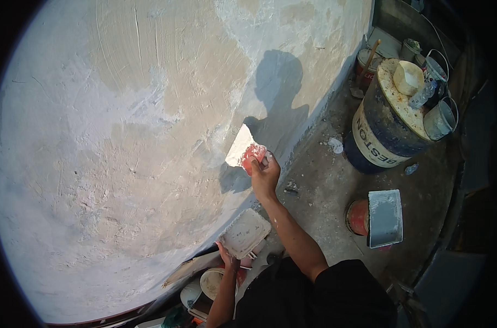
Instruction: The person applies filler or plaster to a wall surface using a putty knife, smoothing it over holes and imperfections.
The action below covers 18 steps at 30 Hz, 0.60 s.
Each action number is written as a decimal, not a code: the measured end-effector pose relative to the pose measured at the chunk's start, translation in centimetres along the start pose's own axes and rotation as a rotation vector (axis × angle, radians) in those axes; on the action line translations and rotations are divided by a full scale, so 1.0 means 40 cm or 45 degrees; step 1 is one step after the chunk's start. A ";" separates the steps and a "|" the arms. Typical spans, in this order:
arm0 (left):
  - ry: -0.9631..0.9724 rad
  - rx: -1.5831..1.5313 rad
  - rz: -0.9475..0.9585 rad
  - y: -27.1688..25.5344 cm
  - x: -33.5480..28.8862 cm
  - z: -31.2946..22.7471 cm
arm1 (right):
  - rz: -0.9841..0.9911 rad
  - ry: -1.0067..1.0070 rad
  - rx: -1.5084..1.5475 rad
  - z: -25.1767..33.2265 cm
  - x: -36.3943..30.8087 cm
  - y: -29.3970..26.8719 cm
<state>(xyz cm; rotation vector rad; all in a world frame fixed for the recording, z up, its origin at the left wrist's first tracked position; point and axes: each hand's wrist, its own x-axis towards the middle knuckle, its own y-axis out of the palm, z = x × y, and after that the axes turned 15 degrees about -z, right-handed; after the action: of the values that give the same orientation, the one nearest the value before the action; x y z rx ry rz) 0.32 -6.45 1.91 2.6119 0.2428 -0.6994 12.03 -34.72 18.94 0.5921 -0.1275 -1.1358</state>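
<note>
My right hand (266, 170) is closed around the red handle of a putty knife (241, 146), whose wide blade is coated with white putty. The blade is close to the patchy white and beige plastered wall (166, 142); I cannot tell whether it touches. Lower down, my left hand (226, 255) grips the edge of a shallow rectangular tray (245, 234), its inside smeared with whitish residue. Part of the left hand's fingers is hidden by the tray.
At the right stands a big dark blue drum (363, 134) with containers and a plastic bottle (423, 95) on top. A grey rectangular tub (386, 218) rests by a red can (357, 217). Buckets (211, 282) stand below my left arm. White scraps (335, 145) lie on the floor.
</note>
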 end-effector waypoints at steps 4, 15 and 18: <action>0.022 0.018 0.000 -0.027 -0.016 -0.013 | -0.200 0.277 -0.209 -0.226 0.158 -0.179; 0.122 0.101 0.008 -0.062 -0.028 -0.022 | -0.161 0.397 -0.031 -0.405 0.218 -0.181; 0.074 0.052 -0.036 -0.079 -0.018 -0.022 | -0.072 0.406 0.069 -0.347 0.187 -0.134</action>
<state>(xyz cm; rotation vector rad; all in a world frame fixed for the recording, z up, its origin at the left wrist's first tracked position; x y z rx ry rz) -0.77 -3.25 1.86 2.6755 0.2863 -0.6446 16.29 -37.58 3.07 0.8218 0.1340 -1.0809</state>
